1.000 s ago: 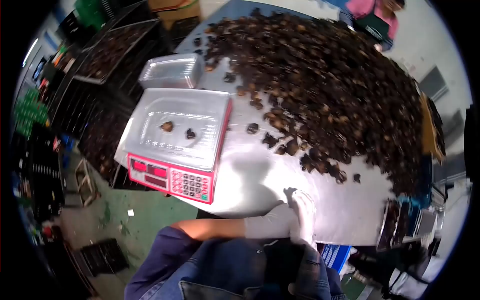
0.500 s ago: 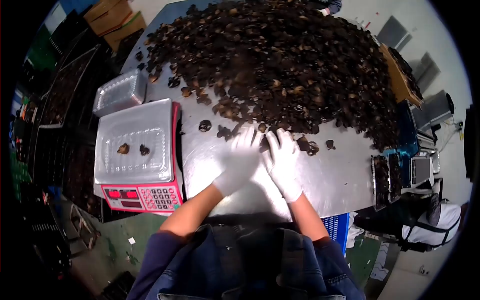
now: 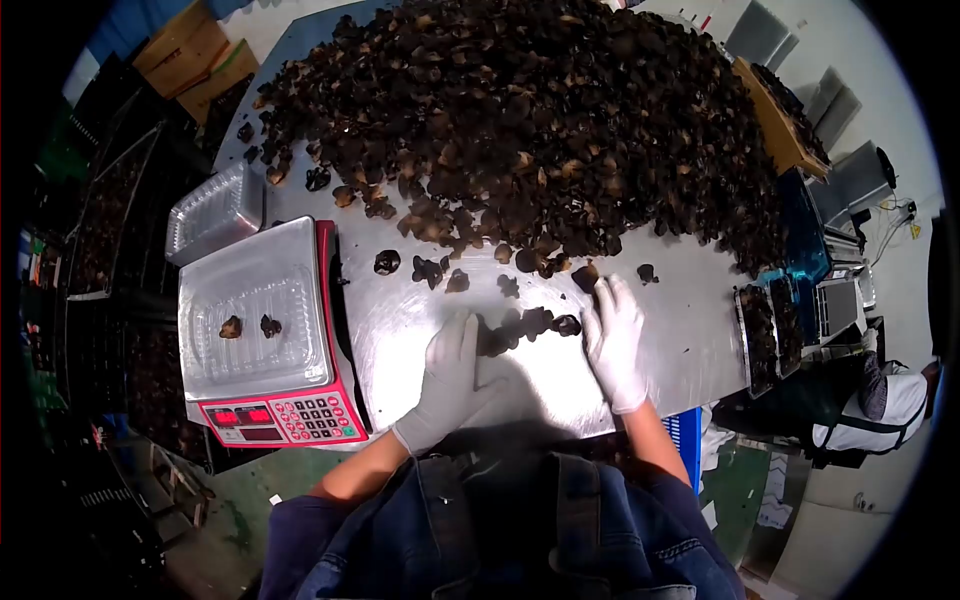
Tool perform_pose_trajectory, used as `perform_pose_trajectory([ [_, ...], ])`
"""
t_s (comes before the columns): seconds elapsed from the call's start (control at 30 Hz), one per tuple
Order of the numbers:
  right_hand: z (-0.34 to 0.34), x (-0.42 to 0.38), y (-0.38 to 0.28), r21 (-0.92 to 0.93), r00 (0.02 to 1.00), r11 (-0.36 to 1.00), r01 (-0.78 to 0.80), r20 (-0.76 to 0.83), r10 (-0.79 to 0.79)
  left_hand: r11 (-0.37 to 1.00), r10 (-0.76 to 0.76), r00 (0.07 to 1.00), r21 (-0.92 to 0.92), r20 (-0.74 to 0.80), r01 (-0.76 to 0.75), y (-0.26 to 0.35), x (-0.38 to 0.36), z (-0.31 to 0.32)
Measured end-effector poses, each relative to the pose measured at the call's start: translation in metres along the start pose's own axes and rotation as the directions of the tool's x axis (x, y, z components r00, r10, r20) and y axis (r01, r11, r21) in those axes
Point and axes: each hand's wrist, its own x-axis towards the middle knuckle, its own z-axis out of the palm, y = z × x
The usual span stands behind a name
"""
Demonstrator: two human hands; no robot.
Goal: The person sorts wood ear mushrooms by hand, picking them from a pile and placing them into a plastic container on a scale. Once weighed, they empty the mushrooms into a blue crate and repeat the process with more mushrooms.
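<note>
A short row of dark wood ear mushrooms [image 3: 527, 325] lies on the metal table between my two gloved hands. My left hand [image 3: 446, 385] rests at the row's left end, fingers stretched and thumb apart, holding nothing. At the other end is my right hand [image 3: 617, 345], fingers extended beside the last piece; its fingertips are close to another mushroom piece [image 3: 586, 278]. Beyond them spreads a large heap of the same mushrooms [image 3: 520, 130]. On the left, a red scale [image 3: 325, 290] carries a clear plastic tray [image 3: 285, 362] with two mushroom pieces in it.
Stacked clear plastic trays [image 3: 215, 210] stand behind the scale. Filled trays [image 3: 757, 335] sit at the table's right edge, near a cardboard box [image 3: 765, 120]. Below that edge is a blue crate [image 3: 684, 435]. Dark racks [image 3: 110, 220] line the left side.
My hands have drawn back from the heap's front edge and moved apart. A row of mushroom pieces now lies between them, nearer to me. The camera view has shifted slightly.
</note>
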Motion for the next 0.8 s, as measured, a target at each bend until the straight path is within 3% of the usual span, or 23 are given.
perform_pose_trajectory([
  [0.03, -0.013, -0.008, -0.014, -0.022, 0.998, 0.999, 0.033, 0.06, -0.032, 1.0, -0.001, 1.0, -0.002, 0.003, 0.001, 0.001, 0.0, -0.002],
  [0.1, -0.025, -0.017, -0.023, 0.032, 0.998, 0.998, 0.058, -0.019, -0.058, 0.999, -0.018, 1.0, -0.037, -0.025, 0.017, 0.0, 0.001, -0.002],
  [0.17, -0.022, 0.001, -0.025, 0.125, 0.989, 0.992, -0.029, -0.139, 0.046, 0.997, -0.032, 0.999, -0.066, -0.03, 0.03, 0.001, 0.001, 0.0],
  [0.27, 0.011, 0.044, -0.014, 0.115, 0.987, 0.992, 0.055, -0.158, -0.036, 0.998, 0.046, 0.995, -0.029, -0.091, -0.049, 0.012, 0.029, -0.005],
  [0.3, 0.024, 0.056, -0.008, 0.09, 0.992, 0.992, 0.093, -0.093, -0.085, 0.999, 0.043, 0.995, -0.022, -0.092, -0.045, 0.011, 0.044, -0.004],
  [0.37, 0.03, 0.071, -0.018, -0.118, 0.996, 0.989, 0.087, 0.018, -0.086, 0.973, 0.196, 0.971, 0.148, -0.136, -0.175, 0.001, 0.078, 0.003],
  [0.43, 0.037, 0.076, -0.019, -0.181, 0.99, 0.982, 0.059, 0.135, -0.035, 0.962, 0.209, 0.967, 0.209, -0.143, -0.177, -0.011, 0.115, 0.03],
  [0.5, 0.032, 0.076, -0.016, -0.143, 0.985, 0.987, 0.068, 0.165, -0.044, 0.948, 0.223, 0.963, 0.262, -0.153, -0.178, -0.005, 0.145, 0.039],
  [0.57, 0.033, 0.061, -0.009, -0.019, 0.994, 0.995, 0.099, -0.044, -0.1, 0.925, -0.005, 0.996, 0.38, 0.088, -0.029, 0.005, 0.164, 0.035],
  [0.6, 0.03, 0.052, -0.008, -0.023, 0.984, 0.991, 0.129, -0.124, -0.131, 0.924, -0.005, 0.996, 0.38, 0.087, -0.029, 0.005, 0.168, 0.035],
  [0.7, 0.008, 0.031, -0.013, 0.086, 0.996, 0.994, 0.072, -0.061, -0.067, 0.919, 0.038, 0.994, 0.386, 0.106, -0.076, 0.001, 0.17, 0.035],
  [0.77, 0.005, 0.026, -0.01, 0.126, 0.996, 0.99, 0.058, -0.079, -0.048, 0.902, -0.011, 0.992, 0.43, 0.127, -0.045, -0.002, 0.165, 0.033],
  [0.8, 0.004, 0.024, -0.01, 0.163, 0.995, 0.985, 0.049, -0.093, -0.034, 0.896, 0.005, 0.997, 0.442, 0.071, -0.036, -0.008, 0.162, 0.036],
])
